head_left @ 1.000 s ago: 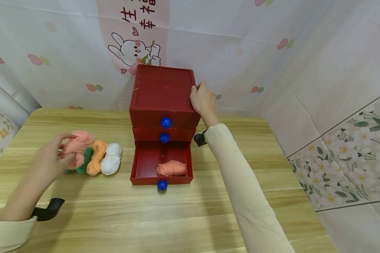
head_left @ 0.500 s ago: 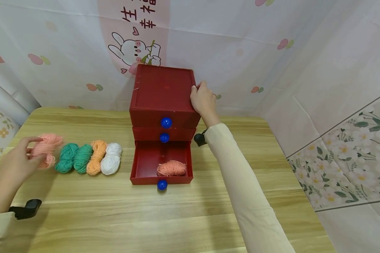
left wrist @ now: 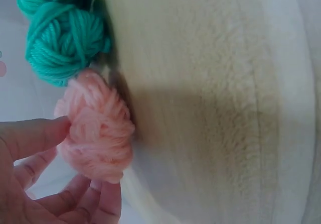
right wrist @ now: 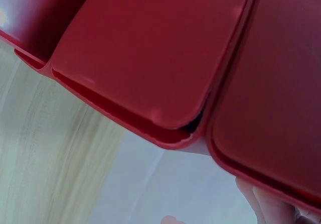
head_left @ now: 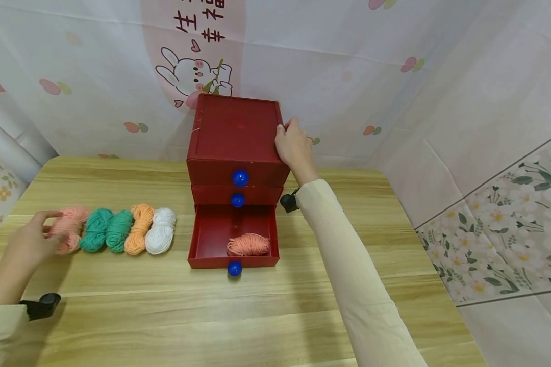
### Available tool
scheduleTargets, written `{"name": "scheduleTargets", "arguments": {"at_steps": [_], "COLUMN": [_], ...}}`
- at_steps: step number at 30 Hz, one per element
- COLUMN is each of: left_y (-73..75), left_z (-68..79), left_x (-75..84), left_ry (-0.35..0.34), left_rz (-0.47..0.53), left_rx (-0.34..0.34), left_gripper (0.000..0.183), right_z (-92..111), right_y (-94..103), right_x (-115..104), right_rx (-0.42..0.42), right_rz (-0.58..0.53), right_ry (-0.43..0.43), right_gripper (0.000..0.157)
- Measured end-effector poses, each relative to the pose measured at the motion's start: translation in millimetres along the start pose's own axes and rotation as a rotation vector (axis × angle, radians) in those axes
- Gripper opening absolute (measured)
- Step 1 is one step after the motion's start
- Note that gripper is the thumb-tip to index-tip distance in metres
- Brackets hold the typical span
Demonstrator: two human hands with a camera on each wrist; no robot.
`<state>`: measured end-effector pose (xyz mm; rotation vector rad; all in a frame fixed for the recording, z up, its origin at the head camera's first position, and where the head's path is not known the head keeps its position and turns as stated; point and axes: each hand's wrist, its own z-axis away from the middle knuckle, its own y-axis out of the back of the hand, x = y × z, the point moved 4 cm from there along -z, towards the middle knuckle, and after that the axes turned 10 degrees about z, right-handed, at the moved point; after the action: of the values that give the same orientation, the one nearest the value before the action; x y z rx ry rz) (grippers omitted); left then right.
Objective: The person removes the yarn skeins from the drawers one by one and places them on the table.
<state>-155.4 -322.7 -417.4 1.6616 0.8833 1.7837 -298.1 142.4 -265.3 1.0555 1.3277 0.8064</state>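
Observation:
At the left end of a row of yarn, my left hand [head_left: 27,244] holds a pink yarn skein [head_left: 71,229] that lies on the table. In the left wrist view the thumb touches one side of the pink skein [left wrist: 98,128], and the fingers curl about its lower end. My right hand [head_left: 296,148] grips the upper right edge of a red drawer cabinet [head_left: 239,127]; part of its fingers is hidden. The cabinet's bottom drawer [head_left: 211,234] is pulled out, with a coral yarn skein [head_left: 249,244] in its right part. In the right wrist view, fingers [right wrist: 273,206] show beside the cabinet.
Two green skeins [head_left: 118,230], an orange skein [head_left: 139,229] and a white skein [head_left: 161,231] lie side by side right of the pink one. Blue knobs [head_left: 240,178] stick out from the drawers. A printed curtain [head_left: 326,76] hangs behind the wooden table [head_left: 211,321].
My left hand has carried the pink skein leftward from above the green skeins and lowered it onto the table at the row's left end. My right hand stays on the cabinet.

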Motion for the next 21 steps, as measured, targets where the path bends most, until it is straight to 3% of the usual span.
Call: {"name": "scheduleTargets", "arguments": {"at_steps": [6,10,14,21], "left_y": [-0.7,2.9,4.8,-6.5], "left_z": [0.7,4.3,9.2,24.7], "left_x": [0.0,11.0,44.7,130.8], "left_ry": [0.001,-0.032,-0.104,-0.335], "left_rz": [0.015,0.004,-0.011,0.071], "left_rx": [-0.026,-0.002,0.05,0.113], "left_gripper": [0.053,0.051,0.049,0.035], "right_z": [-0.1,-0.1,-0.2,0.3], "right_y": [-0.3,-0.9,-0.7,-1.1], "right_x": [0.4,-0.2,-0.2,0.2], "right_rx": [0.0,0.002,0.006,0.004], "right_rz": [-0.001,0.0,0.003,-0.005], "right_ry": [0.0,0.007,0.01,0.01], "right_gripper": [0.035,0.035,0.034,0.035]}}
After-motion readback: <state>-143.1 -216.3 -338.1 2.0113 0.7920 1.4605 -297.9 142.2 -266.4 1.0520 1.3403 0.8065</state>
